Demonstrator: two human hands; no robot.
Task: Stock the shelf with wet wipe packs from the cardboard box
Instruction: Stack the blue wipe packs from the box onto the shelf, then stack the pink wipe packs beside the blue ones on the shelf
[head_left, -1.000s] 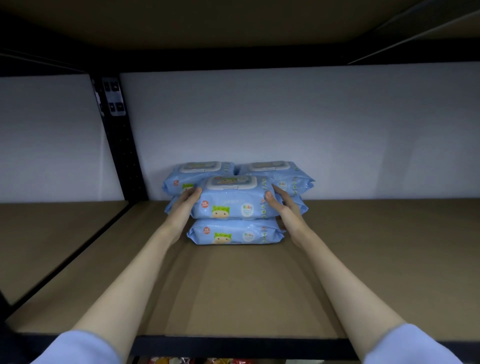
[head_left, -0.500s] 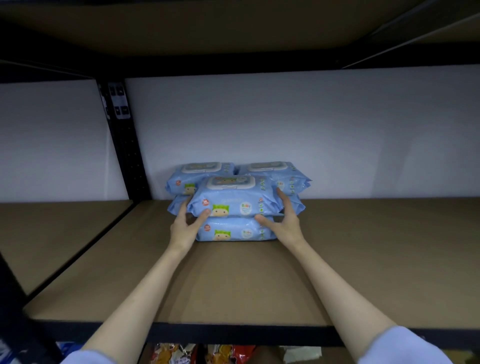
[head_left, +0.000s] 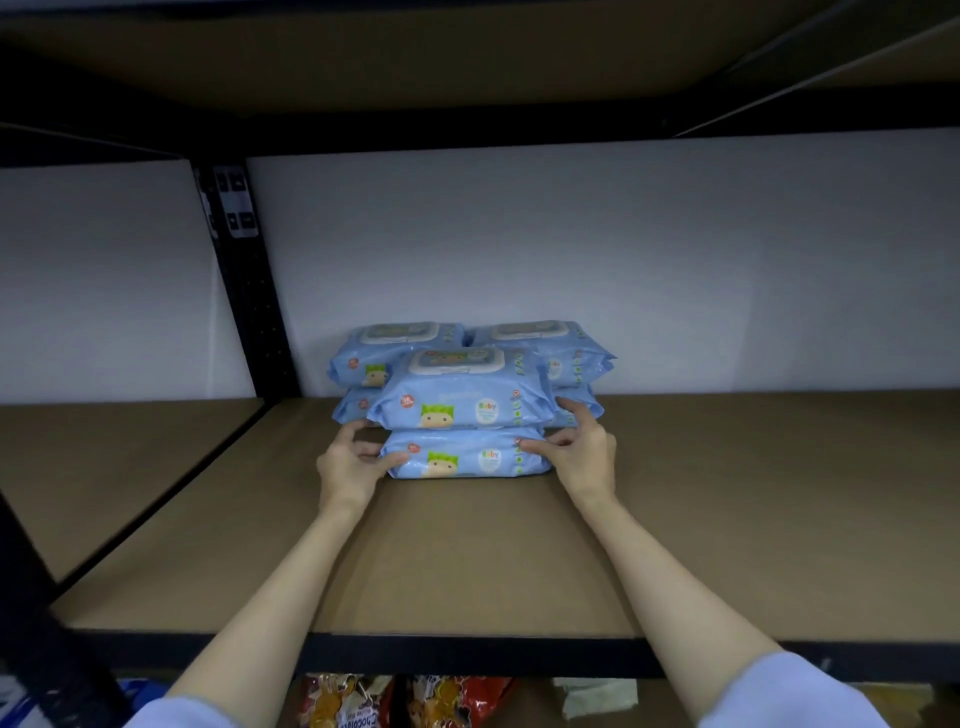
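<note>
Blue wet wipe packs stand in two-high stacks at the back of the brown shelf board (head_left: 727, 519). Behind are a left stack (head_left: 379, 356) and a right stack (head_left: 571, 353). In front, an upper pack (head_left: 462, 402) lies on a lower pack (head_left: 467, 460). My left hand (head_left: 350, 465) grips the left end of the lower front pack with curled fingers and thumb. My right hand (head_left: 584, 452) pinches that pack's right end, its index finger touching the upper pack's right end. The cardboard box is not in view.
A black upright post (head_left: 249, 301) stands left of the packs, with another shelf bay beyond it. The shelf above (head_left: 467, 62) hangs low overhead. Below the black front rail (head_left: 467, 654), snack bags (head_left: 363, 701) lie on a lower level. A white wall backs the shelf.
Both hands slid down from the ends of the upper front pack to the ends of the lower front pack. The camera drew back a little, showing more of the front rail.
</note>
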